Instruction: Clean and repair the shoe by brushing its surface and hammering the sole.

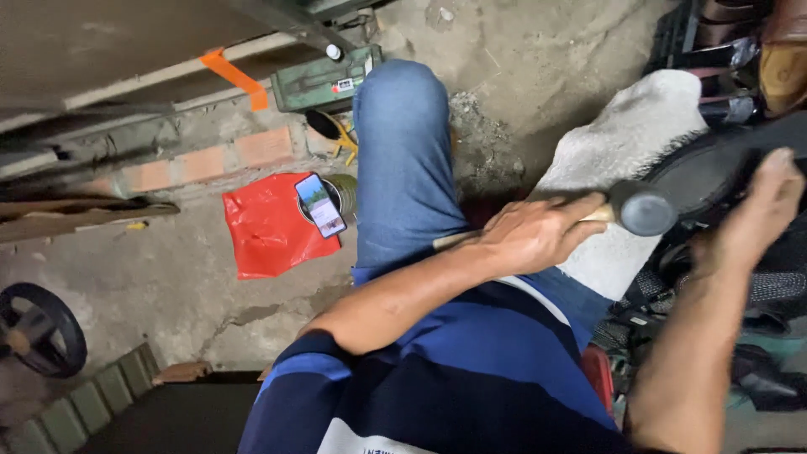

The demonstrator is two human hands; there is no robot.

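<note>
Concrete floor [168, 286], cracked and dusty, fills the left and upper part of the head view, with a row of bricks [202, 164] running along a grey metal frame [101, 50] that carries a strip of orange tape [235, 77]. The person's striped blue shirt [471, 378] takes up the lower middle, and their leg in blue jeans [403, 160] stretches up the centre towards a green metal box [324, 80]. A white woolly cloth [622, 151] lies over the other thigh, on the right. A black shoe [714, 172] rests sole-up at the cloth's far edge, with more dark footwear [748, 50] stacked beyond it at the top right. On the floor left of the jeans lies a red plastic bag [269, 223], and a phone [320, 205] with a lit screen sits across a round tin [340, 192] at the bag's upper corner. A black wheel [38, 328] stands at the far left edge.

The left hand [538, 235] is closed around the wooden handle of a hammer [643, 208], whose dark round head is at the shoe's edge, above the cloth. The right hand [752, 219] presses on the shoe from the right, fingers curled over its side; how tightly it grips I cannot tell.
</note>
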